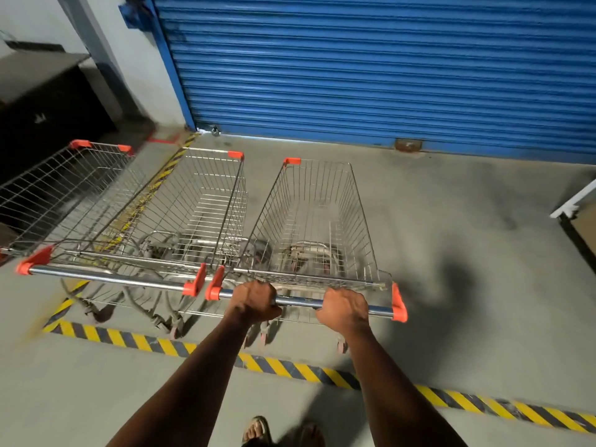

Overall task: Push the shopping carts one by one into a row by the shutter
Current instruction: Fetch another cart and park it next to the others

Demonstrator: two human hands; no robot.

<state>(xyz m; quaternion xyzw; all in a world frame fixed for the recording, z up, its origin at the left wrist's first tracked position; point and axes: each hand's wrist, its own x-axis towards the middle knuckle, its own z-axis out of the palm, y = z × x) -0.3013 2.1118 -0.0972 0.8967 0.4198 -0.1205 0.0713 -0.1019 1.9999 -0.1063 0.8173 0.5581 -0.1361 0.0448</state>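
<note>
So the left hand point(254, 301) and right hand point(343, 306) are both wrapped tight around the handlebar point(300, 301) of the rightmost cart point(311, 227), which sits nose-first toward the blue shutter point(371, 69), right beside the middle cart point(180, 217). A third cart point(64, 185) is further left, angled off a bit. Biggest risk I can see: the orange end caps of the two near handles are almost touching, so if the push drifts left even slightly, the baskets probably snag and knock the neighbour out of line. Push too hard and the front likely bangs into the shutter, since there's not much floor left ahead. The wheels look blurry, so I can't tell which way they're pointing, and a sideways caster could make it veer. Also, sandalled feet point(258, 430) are right behind, near the hazard tape point(290, 369), so toes could get clipped if it rolls back.
</note>
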